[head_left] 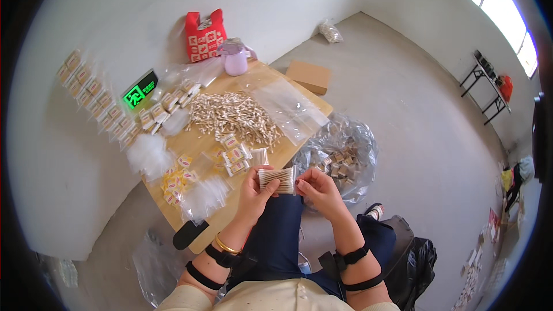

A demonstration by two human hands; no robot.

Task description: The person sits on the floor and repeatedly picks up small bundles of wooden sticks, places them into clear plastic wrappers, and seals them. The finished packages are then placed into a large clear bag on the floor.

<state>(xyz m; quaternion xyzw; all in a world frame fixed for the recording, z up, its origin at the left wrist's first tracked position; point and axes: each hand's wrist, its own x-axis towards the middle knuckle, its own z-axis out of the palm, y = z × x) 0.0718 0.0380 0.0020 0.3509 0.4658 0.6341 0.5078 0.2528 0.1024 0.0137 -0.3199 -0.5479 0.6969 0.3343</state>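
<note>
- Both hands meet just above the person's lap, at the near edge of a low wooden surface (299, 95); between them is a small clear packet of cotton swabs (276, 179), held level with the sticks running side to side.
- The left hand (253, 193) has a closed grip on the packet's left end, thumb on top and fingers curled beneath; the right hand (319, 191) pinches the right end with closed fingertips, where the film looks loose.
- Judging by its look, the packet is very light; the film is thin, soft and likely slippery, while the bundled sticks inside give it some stiffness; holding it across the stiff middle seems safer than holding the slack film alone.
- Just beyond the hands lie more filled packets (233, 155) with coloured labels; further back sits a loose heap of swabs (233, 115), beside empty clear bags (288, 106).
- At the far edge stand a lilac jug (235, 57) and a red patterned bag (204, 37); a cardboard box (309, 76) rests on the floor nearby.
- To the person's right, on the floor, an open plastic sack (345, 155) holds finished packets.
</note>
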